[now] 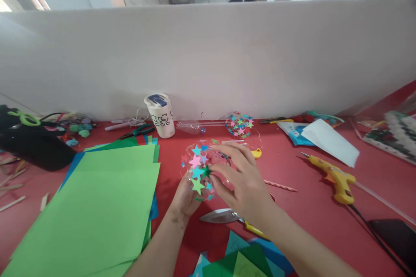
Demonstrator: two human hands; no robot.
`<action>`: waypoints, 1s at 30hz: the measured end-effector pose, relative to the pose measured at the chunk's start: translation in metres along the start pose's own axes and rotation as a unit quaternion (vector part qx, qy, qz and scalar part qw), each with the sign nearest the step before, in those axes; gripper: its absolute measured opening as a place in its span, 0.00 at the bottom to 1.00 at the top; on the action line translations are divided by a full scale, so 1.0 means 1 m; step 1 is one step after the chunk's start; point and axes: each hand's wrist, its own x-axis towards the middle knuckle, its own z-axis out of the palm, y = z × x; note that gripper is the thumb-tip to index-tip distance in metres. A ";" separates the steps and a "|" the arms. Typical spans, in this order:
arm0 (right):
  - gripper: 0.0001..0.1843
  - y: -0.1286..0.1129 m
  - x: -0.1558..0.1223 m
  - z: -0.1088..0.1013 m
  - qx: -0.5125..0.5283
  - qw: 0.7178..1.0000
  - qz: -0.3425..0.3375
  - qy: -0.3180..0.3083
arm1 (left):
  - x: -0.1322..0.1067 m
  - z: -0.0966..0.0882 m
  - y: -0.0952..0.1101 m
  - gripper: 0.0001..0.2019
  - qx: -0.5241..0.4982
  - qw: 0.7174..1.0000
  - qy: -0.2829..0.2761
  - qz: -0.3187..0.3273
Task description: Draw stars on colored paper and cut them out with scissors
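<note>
A clear plastic piece covered with coloured paper stars point(198, 169) is held just above the red table point(308, 207). My left hand point(185, 197) cups it from below, fingers wrapped round its underside. My right hand point(242, 179) lies over its right side, with the fingertips pressing on the stars. Under my right wrist lie scissors with yellow handles point(227, 216). A second star-covered clear piece point(239, 124) rests farther back by the white partition.
A stack of green and blue paper sheets point(104, 207) fills the left. A patterned white cup point(160, 115) and a clear bottle point(191, 127) stand at the back. A yellow glue gun point(334, 177) lies at right, paper scraps point(240, 259) near the front edge, a black bag point(32, 147) far left.
</note>
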 end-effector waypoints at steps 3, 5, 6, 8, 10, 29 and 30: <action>0.07 -0.002 -0.002 -0.001 0.007 1.000 -0.020 -0.015 | 0.001 -0.003 -0.001 0.10 0.004 1.000 0.002 -0.007; 0.06 -0.003 -0.002 -0.002 0.020 0.999 -0.011 -0.026 | 0.001 -0.003 -0.001 0.10 0.003 1.000 0.001 -0.010; 0.06 -0.004 -0.001 -0.002 0.027 0.999 -0.004 -0.027 | 0.001 -0.003 -0.001 0.10 0.001 1.000 0.001 -0.011; 0.06 -0.004 0.000 -0.004 0.038 0.999 0.008 -0.023 | 0.001 -0.002 0.000 0.08 -0.005 1.000 0.000 -0.012; 0.06 -0.003 0.001 -0.006 0.049 0.999 0.017 -0.015 | 0.001 0.001 0.001 0.07 -0.014 1.000 -0.004 -0.014; 0.06 0.010 0.003 -0.013 0.181 0.963 0.183 0.080 | -0.007 0.004 0.007 0.05 -0.064 0.996 0.042 -0.045; 0.06 0.015 0.004 -0.012 0.207 0.951 0.216 0.079 | -0.006 0.003 0.007 0.04 -0.067 0.996 0.042 -0.042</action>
